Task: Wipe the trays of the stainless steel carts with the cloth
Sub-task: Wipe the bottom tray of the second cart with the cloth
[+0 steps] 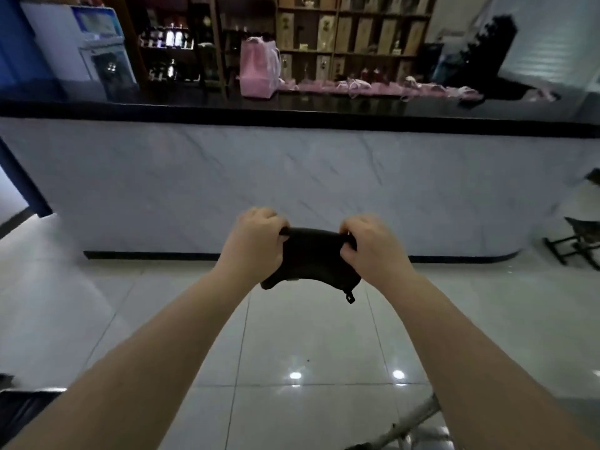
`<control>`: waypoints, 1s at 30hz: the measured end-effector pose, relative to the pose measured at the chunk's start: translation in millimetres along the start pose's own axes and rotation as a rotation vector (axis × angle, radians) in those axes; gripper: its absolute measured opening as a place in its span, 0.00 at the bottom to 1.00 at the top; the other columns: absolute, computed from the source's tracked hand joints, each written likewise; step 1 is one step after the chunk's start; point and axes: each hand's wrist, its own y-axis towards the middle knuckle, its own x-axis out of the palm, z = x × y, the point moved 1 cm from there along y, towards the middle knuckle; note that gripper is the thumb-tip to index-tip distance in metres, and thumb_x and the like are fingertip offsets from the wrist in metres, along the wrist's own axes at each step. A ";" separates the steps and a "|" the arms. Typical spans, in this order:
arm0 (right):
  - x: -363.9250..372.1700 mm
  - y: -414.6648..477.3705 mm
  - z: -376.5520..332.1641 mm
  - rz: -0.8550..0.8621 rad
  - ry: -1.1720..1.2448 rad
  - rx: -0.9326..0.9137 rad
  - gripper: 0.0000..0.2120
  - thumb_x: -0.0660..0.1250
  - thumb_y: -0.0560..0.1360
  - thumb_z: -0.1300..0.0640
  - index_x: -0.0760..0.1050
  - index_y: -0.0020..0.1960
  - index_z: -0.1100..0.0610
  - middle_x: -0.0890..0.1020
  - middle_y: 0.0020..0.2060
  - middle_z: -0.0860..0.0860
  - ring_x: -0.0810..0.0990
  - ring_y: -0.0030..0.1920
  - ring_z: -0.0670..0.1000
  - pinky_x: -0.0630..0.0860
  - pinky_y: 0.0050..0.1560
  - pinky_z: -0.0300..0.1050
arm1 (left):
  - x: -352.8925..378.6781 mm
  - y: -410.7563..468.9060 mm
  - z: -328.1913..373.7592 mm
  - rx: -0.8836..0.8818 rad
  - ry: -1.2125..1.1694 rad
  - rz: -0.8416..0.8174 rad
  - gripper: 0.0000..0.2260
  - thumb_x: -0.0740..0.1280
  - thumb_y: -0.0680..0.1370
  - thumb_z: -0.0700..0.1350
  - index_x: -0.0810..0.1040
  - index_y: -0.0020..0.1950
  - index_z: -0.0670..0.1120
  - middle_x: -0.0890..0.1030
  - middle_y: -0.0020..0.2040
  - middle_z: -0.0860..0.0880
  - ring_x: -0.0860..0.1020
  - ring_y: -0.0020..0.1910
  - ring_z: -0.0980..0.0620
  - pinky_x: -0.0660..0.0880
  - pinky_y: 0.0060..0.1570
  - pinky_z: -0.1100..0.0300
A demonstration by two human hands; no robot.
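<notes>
- The left hand point(256, 241) is clenched on the left end of the cloth point(313, 258), with its fingers curled over the upper edge; the right hand point(373, 248) grasps the right end in the same manner.
- The cloth is dark, almost black; it hangs in the air between the two hands, above the floor point(308, 336) and in front of the pale marbled front wall of the table point(292, 115); a small loop hangs from its lower right corner.
- Both forearms are bare and reach forward from the lower corners of the view.
- The table has a black glossy top; a pink bag point(258, 71) stands upright on it near the middle; pink ribbons point(373, 86) lie in a row to the right of the bag, toward the right end of the table.
- Behind the table there are wooden shelves point(354, 27) with boxes and bottles; they are blurred.
- The floor has pale shiny tiles; a thin metal frame point(418, 420) shows at the bottom edge, but I cannot tell what it is.
</notes>
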 end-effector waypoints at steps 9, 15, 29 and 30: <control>9.9 148.3 163.9 0.135 -0.096 0.126 0.05 0.66 0.71 0.64 0.76 0.47 0.60 0.77 0.44 0.53 0.71 0.49 0.54 0.63 0.44 0.42 | 124.9 228.6 -5.4 0.216 -0.039 -0.016 0.09 0.63 0.80 0.41 0.81 0.56 0.42 0.79 0.52 0.45 0.73 0.53 0.44 0.68 0.56 0.53; 5.5 211.5 282.5 0.155 -0.172 0.259 0.04 0.66 0.73 0.63 0.76 0.47 0.59 0.77 0.44 0.53 0.70 0.49 0.54 0.68 0.47 0.48 | 218.3 363.6 27.1 0.372 -0.077 -0.090 0.10 0.61 0.82 0.42 0.80 0.58 0.44 0.78 0.53 0.46 0.73 0.54 0.45 0.67 0.58 0.53; -4.3 186.9 545.5 0.281 -0.400 0.978 0.04 0.65 0.70 0.64 0.76 0.45 0.60 0.77 0.41 0.53 0.72 0.47 0.55 0.65 0.44 0.45 | 486.7 581.9 238.4 1.058 -0.347 -0.305 0.02 0.68 0.74 0.37 0.80 0.44 0.39 0.77 0.41 0.42 0.75 0.42 0.40 0.69 0.45 0.50; -6.8 177.7 556.1 0.293 -0.411 1.044 0.05 0.65 0.70 0.64 0.76 0.45 0.60 0.77 0.42 0.53 0.72 0.47 0.55 0.65 0.44 0.45 | 499.1 588.0 261.4 1.119 -0.379 -0.328 0.03 0.71 0.72 0.38 0.80 0.42 0.39 0.77 0.39 0.41 0.75 0.40 0.39 0.69 0.43 0.50</control>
